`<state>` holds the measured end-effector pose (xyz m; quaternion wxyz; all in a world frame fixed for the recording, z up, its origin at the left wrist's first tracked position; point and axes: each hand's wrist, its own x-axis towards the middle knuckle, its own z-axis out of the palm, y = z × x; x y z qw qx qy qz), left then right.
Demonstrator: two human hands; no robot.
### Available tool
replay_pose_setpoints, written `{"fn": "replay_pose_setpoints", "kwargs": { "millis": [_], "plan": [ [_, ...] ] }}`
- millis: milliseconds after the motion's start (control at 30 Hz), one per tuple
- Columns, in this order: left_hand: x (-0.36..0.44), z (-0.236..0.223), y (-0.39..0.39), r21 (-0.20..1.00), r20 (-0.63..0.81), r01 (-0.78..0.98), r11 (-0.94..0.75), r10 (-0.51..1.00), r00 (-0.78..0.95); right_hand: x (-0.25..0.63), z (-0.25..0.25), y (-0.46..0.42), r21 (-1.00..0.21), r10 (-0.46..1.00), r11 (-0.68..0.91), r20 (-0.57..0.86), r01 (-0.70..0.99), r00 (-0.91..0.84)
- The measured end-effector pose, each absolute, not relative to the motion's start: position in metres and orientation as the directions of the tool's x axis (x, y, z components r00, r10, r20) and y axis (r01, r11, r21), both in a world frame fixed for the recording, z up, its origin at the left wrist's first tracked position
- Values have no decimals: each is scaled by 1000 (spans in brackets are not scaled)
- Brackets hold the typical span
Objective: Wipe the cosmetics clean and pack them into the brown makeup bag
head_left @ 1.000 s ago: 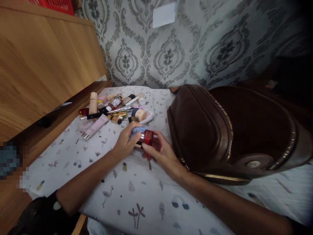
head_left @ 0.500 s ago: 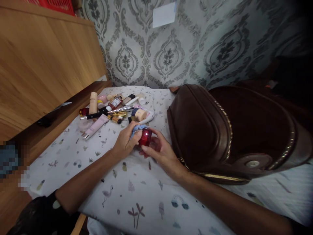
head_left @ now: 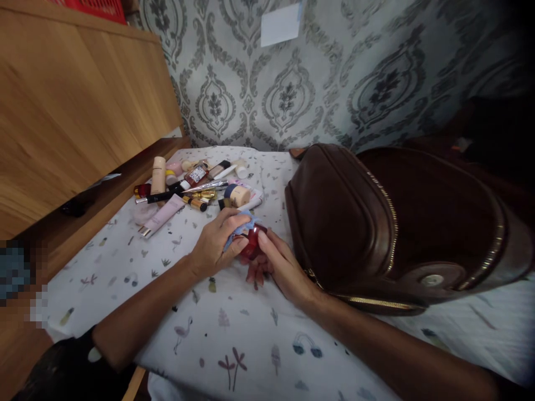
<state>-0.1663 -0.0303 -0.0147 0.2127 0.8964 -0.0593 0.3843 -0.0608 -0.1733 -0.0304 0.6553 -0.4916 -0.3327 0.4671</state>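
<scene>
Above the patterned sheet, my right hand (head_left: 284, 262) grips a shiny red cosmetic jar (head_left: 251, 245) by its right side. A crumpled blue cloth (head_left: 241, 224) is in my left hand (head_left: 219, 239), which presses it against the jar's top and left side. Fingers and cloth hide part of the jar. Just beyond my hands lies a pile of cosmetics: a cream jar with a dark blue lid (head_left: 237, 195), a lilac tube (head_left: 163, 216), a beige bottle (head_left: 159, 175) and a silver pen-like tube (head_left: 207, 186).
A large brown leather backpack (head_left: 338, 217) with gold zips lies to the right, close to my right forearm. Wooden furniture (head_left: 83, 83) borders the left side. A patterned wall (head_left: 288, 94) rises behind the sheet (head_left: 200, 312).
The red jar has turned in my hands. My left fingers and the cloth have moved over its top, and my right thumb has shifted up onto its side.
</scene>
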Motion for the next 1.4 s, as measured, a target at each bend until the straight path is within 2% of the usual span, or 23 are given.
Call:
{"fn": "replay_pose_setpoints", "kwargs": {
  "millis": [133, 367, 533, 633, 700, 833, 933, 1167, 1300, 1400],
  "plan": [
    [-168, -15, -33, 380, 687, -186, -906, 142, 713, -60, -33, -171, -955, 950, 92, -1, -283, 312],
    [-168, -14, -38, 552, 621, -137, -823, 296, 726, -60, -31, -170, -951, 889, 200, 76, -234, 451],
    [-166, -16, -40, 674, 559, -35, -738, 479, 677, -63, -31, -172, -918, 898, 189, 18, -348, 439],
    [-163, -18, -40, 766, 526, -67, -639, 564, 637, -64, -34, -171, -899, 873, 219, 7, -379, 488],
    [-160, -17, -41, 825, 471, -104, -555, 576, 668, -63, -37, -170, -909, 830, 259, 36, -328, 557],
    [-158, -11, -45, 910, 294, -85, -405, 489, 821, -59, -44, -167, -949, 772, 262, 98, -175, 628],
    [-159, -7, -46, 900, 233, 9, -436, 498, 836, -58, -45, -167, -960, 760, 235, 83, -154, 644],
    [-161, -8, -47, 814, 295, 140, -563, 610, 736, -61, -32, -169, -953, 806, 240, 89, -187, 585],
    [-162, -8, -47, 802, 334, 129, -583, 618, 712, -60, -35, -170, -942, 765, 301, 144, -151, 627],
    [-163, -7, -43, 797, 381, 61, -602, 578, 722, -60, -40, -169, -934, 751, 306, 117, -186, 650]
  ]
}}
